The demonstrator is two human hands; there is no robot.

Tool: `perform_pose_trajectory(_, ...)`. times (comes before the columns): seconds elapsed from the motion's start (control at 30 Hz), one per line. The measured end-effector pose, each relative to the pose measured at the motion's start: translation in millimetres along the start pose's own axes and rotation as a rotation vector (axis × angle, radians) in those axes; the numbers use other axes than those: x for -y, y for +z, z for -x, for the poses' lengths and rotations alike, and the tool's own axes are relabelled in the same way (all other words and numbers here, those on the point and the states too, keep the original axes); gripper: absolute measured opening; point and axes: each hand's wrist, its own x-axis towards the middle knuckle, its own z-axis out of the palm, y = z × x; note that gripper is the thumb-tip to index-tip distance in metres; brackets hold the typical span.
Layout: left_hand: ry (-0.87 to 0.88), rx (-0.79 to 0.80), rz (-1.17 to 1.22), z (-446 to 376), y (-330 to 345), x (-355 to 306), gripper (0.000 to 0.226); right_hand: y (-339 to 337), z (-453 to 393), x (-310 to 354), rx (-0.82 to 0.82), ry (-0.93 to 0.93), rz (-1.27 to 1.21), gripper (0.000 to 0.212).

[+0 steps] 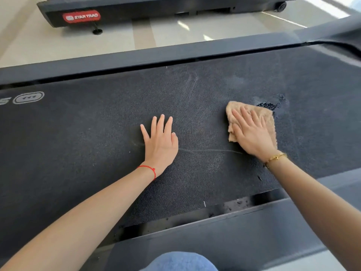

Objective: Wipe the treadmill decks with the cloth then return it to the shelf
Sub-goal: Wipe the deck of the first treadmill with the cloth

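Head view only. Right hand [252,132] lies palm-down on the cloth [259,116], fingers spread and flat, pressing it onto the belt [97,133]; it pins the cloth by pressure and does not close around it. Cloth shows beyond the fingertips and to both sides of the palm. Left hand [161,142] lies open and empty, flat on the belt, well apart from the cloth on the thumb side of the right hand; I read it as a brace.

Wet patch [267,105] sits just beyond the fingertips, touching the far edge of the cloth. Pale streaks [190,85] mark the belt farther out, between the two hands.

Step in hand, as I judge it: wiping this deck, still partly marked. Next move calls for pushing the cloth forward over the wet patch, then sweeping toward the left hand across the streaks. Second treadmill [82,16] stands beyond the far rail [136,55]. No shelf is in view.
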Motion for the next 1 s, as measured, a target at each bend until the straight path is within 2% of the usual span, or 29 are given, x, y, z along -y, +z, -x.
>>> perform_pose_trajectory(0.07, 0.047, 0.016, 0.001, -2.0, 2.0, -13.2, 0.055, 1.0, 7.9, 6.0, 0.036, -0.04, 0.0, 0.052)
perform_pose_trajectory(0.23, 0.119, 0.025, -0.01, -17.1, 12.1, -55.4, 0.056, 2.4, 75.8, 6.8, 0.093, -0.306, -0.003, 0.054)
perform_pose_trajectory(0.3, 0.126, 0.023, 0.004, -25.9, 15.5, -70.7, 0.056, -0.1, 87.9, -3.0, 0.1, -0.335, -0.012, 0.053)
perform_pose_trajectory(0.43, 0.12, 0.033, 0.012, -39.5, 22.1, -92.7, 0.056, -7.2, 68.7, -40.8, 0.025, -0.211, -0.05, 0.052)
perform_pose_trajectory(0.6, 0.079, 0.049, 0.012, -46.0, 31.4, -108.0, 0.056, -16.4, 0.8, -101.4, -0.05, 0.019, -0.032, 0.051)
perform_pose_trajectory(0.73, 0.032, 0.005, -0.014, -47.8, 37.4, -113.7, 0.056, -24.7, -65.2, -108.3, -0.04, 0.077, -0.03, 0.052)
perform_pose_trajectory(0.83, 0.021, -0.013, -0.028, -48.2, 39.5, -114.3, 0.057, -22.6, -86.8, -79.6, -0.01, -0.051, -0.024, 0.052)
perform_pose_trajectory(1.0, -0.009, -0.047, -0.021, -46.5, 40.5, -113.6, 0.056, -7.9, -38.5, -44.3, 0.051, -0.46, -0.021, 0.051)
